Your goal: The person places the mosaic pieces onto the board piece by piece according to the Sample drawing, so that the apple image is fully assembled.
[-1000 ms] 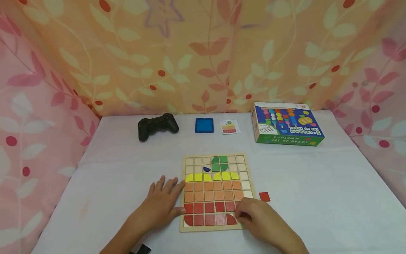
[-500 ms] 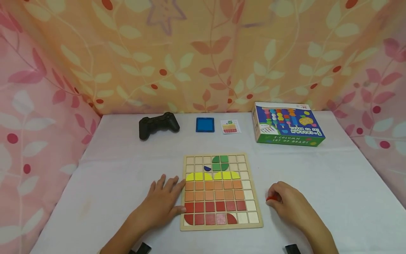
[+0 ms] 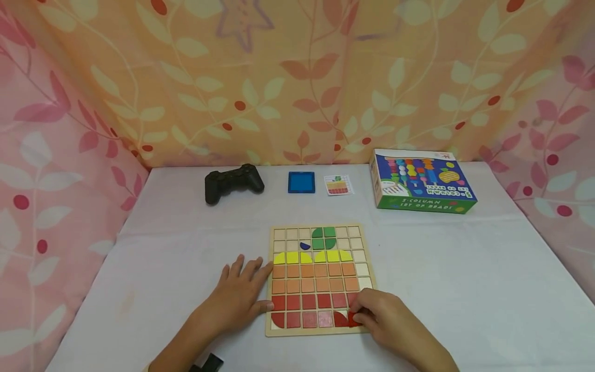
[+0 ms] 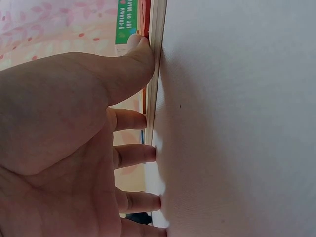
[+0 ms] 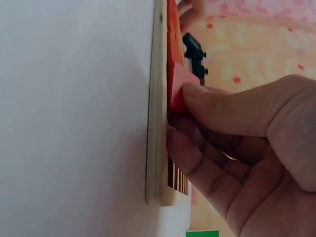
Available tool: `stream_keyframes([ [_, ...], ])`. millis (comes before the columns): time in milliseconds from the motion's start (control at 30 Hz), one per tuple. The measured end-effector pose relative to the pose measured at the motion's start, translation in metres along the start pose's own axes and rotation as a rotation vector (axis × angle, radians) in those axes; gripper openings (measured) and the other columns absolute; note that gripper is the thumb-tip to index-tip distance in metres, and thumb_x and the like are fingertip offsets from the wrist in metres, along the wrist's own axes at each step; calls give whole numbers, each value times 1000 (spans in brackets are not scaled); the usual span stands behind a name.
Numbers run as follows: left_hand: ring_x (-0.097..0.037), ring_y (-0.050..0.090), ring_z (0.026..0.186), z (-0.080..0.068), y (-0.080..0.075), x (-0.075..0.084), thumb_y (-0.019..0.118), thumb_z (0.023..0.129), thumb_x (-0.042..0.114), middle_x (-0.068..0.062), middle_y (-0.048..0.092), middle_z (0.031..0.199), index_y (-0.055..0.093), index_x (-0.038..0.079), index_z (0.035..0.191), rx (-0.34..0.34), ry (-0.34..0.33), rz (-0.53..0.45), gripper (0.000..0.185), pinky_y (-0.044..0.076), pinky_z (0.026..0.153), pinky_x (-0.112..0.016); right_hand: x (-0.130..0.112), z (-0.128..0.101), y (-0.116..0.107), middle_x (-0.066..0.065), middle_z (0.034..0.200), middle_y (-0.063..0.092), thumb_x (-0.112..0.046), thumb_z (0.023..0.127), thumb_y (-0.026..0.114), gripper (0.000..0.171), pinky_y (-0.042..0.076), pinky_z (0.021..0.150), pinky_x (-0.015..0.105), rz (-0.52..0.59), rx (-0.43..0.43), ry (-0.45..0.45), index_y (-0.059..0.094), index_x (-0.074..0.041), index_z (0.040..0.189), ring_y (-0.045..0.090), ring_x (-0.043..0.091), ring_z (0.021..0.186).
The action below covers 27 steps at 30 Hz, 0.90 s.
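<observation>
A wooden grid board lies on the table, partly filled with rows of red, orange and yellow tiles and a green group near the top. My right hand pinches a red square tile between thumb and fingers. In the head view this tile is low over the bottom row, just right of a red quarter-round tile. The right wrist view shows it tilted against the board. My left hand rests palm down with spread fingers, its thumb and a fingertip at the board's left edge. The right fingers cover the board's lower right corner.
Behind the board stand a black game controller, a blue square tray, a small pattern card and a bead-set box. A dark blue half-round piece lies on the board's upper part. Patterned curtains border the table.
The right hand went right from the board, picked the loose red tile off the table and brought it back left to the bottom row. The left hand stayed at the board's edge.
</observation>
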<state>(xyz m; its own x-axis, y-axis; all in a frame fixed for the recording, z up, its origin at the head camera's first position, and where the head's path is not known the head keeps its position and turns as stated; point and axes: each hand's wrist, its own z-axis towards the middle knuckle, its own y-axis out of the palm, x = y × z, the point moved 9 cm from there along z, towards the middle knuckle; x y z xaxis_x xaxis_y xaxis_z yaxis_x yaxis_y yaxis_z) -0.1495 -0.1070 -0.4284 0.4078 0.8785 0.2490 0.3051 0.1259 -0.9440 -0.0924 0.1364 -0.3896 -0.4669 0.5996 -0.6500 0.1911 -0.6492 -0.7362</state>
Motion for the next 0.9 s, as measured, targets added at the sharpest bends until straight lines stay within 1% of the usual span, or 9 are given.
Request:
stream_keyframes([
  [33, -51, 24, 143, 0, 0, 0, 72, 85, 55, -17, 40, 154, 42, 16, 154, -1, -1, -1, 84, 26, 105, -73, -2, 0, 2, -15, 86, 65, 4, 79, 81, 30, 52, 66, 22, -13, 12, -22, 66, -20, 84, 57, 0, 76],
  [100, -51, 24, 143, 1, 0, -1, 72, 85, 55, -17, 40, 154, 42, 16, 154, -4, -3, 0, 84, 25, 105, -73, -3, -1, 3, -16, 85, 65, 6, 77, 81, 32, 52, 64, 22, -20, 29, -31, 65, -20, 83, 56, -1, 75],
  [167, -51, 25, 142, 1, 0, -1, 72, 85, 55, -17, 40, 154, 42, 16, 154, -8, -5, 3, 84, 26, 105, -73, -2, 0, 4, -15, 85, 65, 6, 77, 81, 30, 52, 64, 22, -16, 25, -12, 65, -20, 82, 56, -1, 75],
  [300, -52, 25, 142, 1, 2, -2, 72, 85, 55, -17, 39, 154, 42, 17, 154, -28, -12, -6, 84, 25, 105, -73, 4, 2, 7, -15, 86, 65, 2, 81, 79, 24, 52, 66, 23, -4, -38, 64, 67, -19, 83, 55, 0, 75],
  [367, -52, 24, 142, 2, 3, -2, 73, 85, 54, -17, 39, 154, 42, 18, 154, -36, -14, -16, 84, 25, 105, -73, 4, 2, 7, -17, 88, 62, 2, 80, 80, 25, 52, 66, 23, -27, -40, 62, 67, -20, 82, 55, 0, 76],
  [567, -52, 24, 142, 3, 5, -3, 72, 85, 56, -17, 39, 155, 41, 19, 154, -36, -16, 5, 85, 25, 105, -73, 0, 1, 3, -17, 90, 54, 0, 73, 85, 27, 50, 65, 22, -128, 47, -19, 70, -22, 78, 55, 1, 77],
  [667, -52, 25, 142, 3, 4, -2, 72, 85, 56, -17, 39, 154, 41, 19, 154, -31, -13, 11, 85, 25, 105, -73, 3, 2, 1, -20, 88, 56, -2, 74, 85, 26, 50, 66, 22, -138, 43, 6, 72, -23, 80, 54, -1, 76],
  [733, -52, 24, 142, 3, 3, -2, 72, 85, 56, -16, 39, 155, 41, 19, 154, -31, -12, 3, 85, 25, 106, -73, 5, 4, -3, -21, 87, 57, -2, 75, 84, 27, 51, 65, 22, -148, 56, 22, 72, -24, 83, 53, -2, 75],
  [900, -50, 24, 143, 4, -1, -5, 72, 85, 56, -15, 40, 155, 41, 20, 154, -46, 1, -28, 84, 26, 107, -70, 11, 8, -26, -23, 86, 58, -2, 79, 83, 26, 50, 63, 21, -184, 156, 69, 72, -24, 87, 51, -2, 73],
])
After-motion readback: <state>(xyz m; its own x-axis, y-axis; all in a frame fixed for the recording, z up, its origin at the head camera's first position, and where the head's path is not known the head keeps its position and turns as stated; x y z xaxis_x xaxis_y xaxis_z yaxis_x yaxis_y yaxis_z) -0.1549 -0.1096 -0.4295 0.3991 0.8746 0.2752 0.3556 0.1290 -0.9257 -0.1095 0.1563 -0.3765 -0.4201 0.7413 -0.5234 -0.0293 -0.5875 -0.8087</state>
